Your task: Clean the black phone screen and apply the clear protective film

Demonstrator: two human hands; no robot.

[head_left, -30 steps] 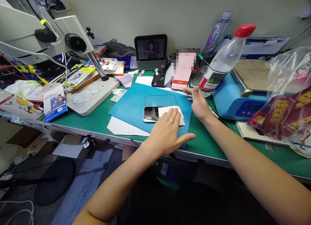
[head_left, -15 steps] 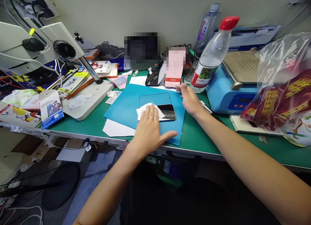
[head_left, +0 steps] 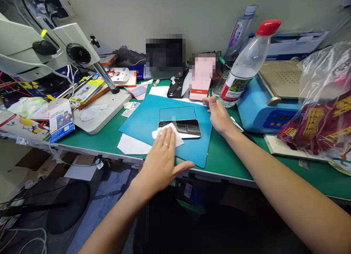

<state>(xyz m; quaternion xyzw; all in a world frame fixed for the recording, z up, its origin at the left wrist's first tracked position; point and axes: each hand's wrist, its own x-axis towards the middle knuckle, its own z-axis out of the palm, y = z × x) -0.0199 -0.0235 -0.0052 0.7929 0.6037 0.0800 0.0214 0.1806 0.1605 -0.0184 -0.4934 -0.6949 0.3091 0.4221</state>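
Note:
My left hand lies flat with its fingers stretched over a white wipe, thumb out to the right. Under the wipe's upper edge is a phone, screen up, on a blue mat; its lower left part is covered. Just behind the phone lies a thin clear glass sheet with a dark border. My right hand rests at the mat's right edge beside the bottle, fingers apart and holding nothing.
A red-capped bottle stands right of the mat, before a blue heating plate device. A microscope stand is at left. Behind the mat are a pink-screened phone and a black phone back. A plastic bag sits far right.
My left hand and the wipe have moved down toward the near edge of the phone, baring more of its screen. The view has shifted slightly; my right hand stays by the bottle.

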